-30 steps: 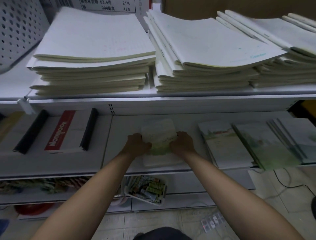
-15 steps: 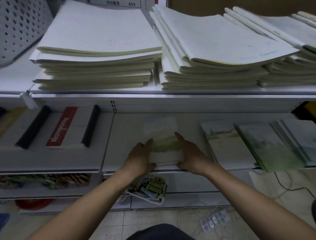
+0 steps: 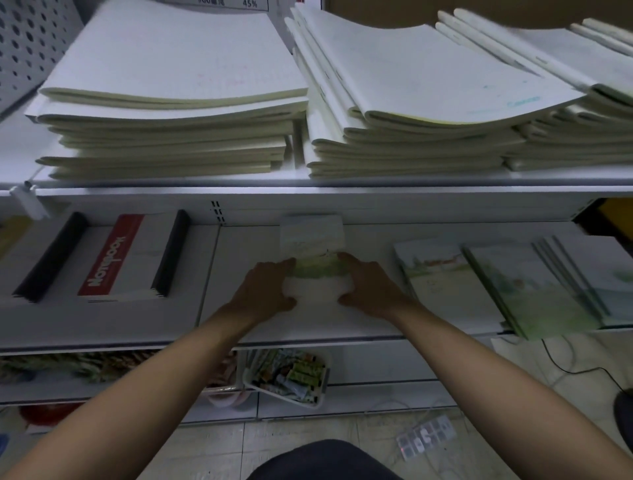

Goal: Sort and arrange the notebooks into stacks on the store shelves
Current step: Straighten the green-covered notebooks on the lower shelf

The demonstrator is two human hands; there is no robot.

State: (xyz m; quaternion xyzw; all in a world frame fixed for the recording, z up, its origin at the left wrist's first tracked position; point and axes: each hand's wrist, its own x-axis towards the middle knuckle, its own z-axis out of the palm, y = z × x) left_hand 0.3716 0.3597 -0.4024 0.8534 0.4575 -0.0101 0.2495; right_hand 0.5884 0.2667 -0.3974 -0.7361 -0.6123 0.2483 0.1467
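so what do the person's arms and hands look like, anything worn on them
Both forearms are bare up to the frame's edge: no sleeves show. The left hand and right hand carry no gloves, and no watch, bracelet or ring is visible. Dim light and blur would hide anything small.

You're in a stationery shop: white retail shelving (image 3: 342, 192) carries stacked notebooks (image 3: 171, 113) above it, a price label (image 3: 233, 4) behind.
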